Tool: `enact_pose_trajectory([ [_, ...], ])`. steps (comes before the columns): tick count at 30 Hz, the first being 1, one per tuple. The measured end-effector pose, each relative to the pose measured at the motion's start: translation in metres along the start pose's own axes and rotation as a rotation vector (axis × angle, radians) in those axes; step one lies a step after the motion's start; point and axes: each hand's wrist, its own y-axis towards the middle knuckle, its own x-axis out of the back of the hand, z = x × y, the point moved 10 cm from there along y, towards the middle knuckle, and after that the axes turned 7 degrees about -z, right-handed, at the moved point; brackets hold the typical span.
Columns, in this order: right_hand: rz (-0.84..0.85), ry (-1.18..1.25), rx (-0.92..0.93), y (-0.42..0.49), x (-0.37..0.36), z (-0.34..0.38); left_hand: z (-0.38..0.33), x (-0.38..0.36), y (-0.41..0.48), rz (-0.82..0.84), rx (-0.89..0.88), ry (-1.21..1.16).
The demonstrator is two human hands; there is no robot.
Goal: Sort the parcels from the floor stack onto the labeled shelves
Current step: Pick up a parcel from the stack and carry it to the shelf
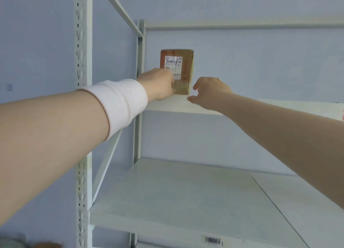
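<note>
A small brown cardboard parcel [177, 66] with a white shipping label stands upright at the left end of the upper shelf [167, 105], close to the back wall. My left hand [158, 84] reaches in from the left, and its fingers curl round the parcel's lower left corner. My right hand [209, 92] hovers just to the right of the parcel's lower right edge. Its fingers are loosely curled, hold nothing, and a small gap separates them from the box. A white wristband [121, 106] covers my left wrist.
The white metal rack has a perforated front post [82, 117] on the left and a diagonal brace. A wide lower shelf [176, 192] lies below, with a barcode sticker [213, 240] on its front edge. Blurred objects sit at the bottom left corner.
</note>
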Motion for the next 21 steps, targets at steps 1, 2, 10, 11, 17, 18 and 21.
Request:
enact_pose_trajectory([
  [1, 0.009, 0.002, 0.010, -0.009, -0.004, 0.004, 0.000, -0.001, -0.010, 0.002, -0.001, 0.001],
  [2, 0.022, -0.001, 0.019, -0.018, -0.008, 0.006, -0.001, -0.003, -0.019, 0.020, -0.002, 0.011],
  [10, 0.193, 0.020, 0.075, -0.089, -0.044, 0.010, 0.002, -0.004, -0.088, 0.101, 0.051, 0.024],
  [11, 0.212, 0.030, 0.085, -0.098, -0.048, 0.010, 0.002, -0.008, -0.098, 0.118, 0.069, 0.025],
  [17, 0.349, 0.107, 0.173, -0.168, -0.095, 0.004, -0.002, -0.050, -0.181, 0.243, 0.208, 0.061],
  [18, 0.380, 0.120, 0.187, -0.183, -0.106, 0.002, -0.003, -0.058, -0.198, 0.262, 0.234, 0.078],
  [21, 0.480, 0.130, 0.219, -0.236, -0.137, -0.001, -0.010, -0.083, -0.254, 0.349, 0.301, 0.097],
])
